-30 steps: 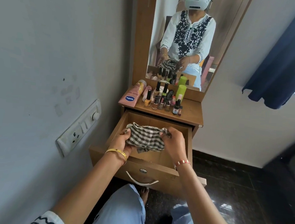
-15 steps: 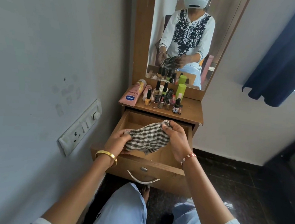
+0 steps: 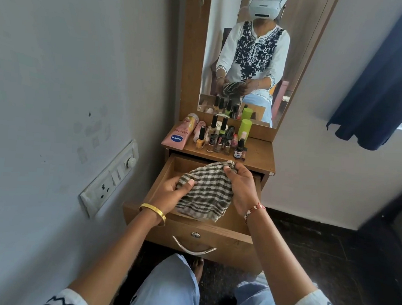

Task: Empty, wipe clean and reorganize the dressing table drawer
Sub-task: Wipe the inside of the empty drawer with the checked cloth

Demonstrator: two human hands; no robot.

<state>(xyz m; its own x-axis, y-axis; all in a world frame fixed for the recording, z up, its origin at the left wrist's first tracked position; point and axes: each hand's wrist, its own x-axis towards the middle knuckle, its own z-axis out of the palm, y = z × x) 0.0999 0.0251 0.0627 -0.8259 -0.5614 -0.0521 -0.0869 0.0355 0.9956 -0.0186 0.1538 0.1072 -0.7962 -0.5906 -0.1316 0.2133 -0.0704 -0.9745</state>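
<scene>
So from the head view, the drawer is pulled right out and looks emptied, with the nail polish bottles and the pink Vaseline tube parked on the tabletop just behind it. The checked cloth hangs above the drawer, not down inside yet. The left hand pinches its near-left edge, thumb on top, while the right hand grips the far-right corner, fingers curled round it. The cloth's long side runs roughly diagonal between them. I'd guess it goes straight down to wipe next, both hands about equally close. Both wrists are bent downward over the drawer.
</scene>
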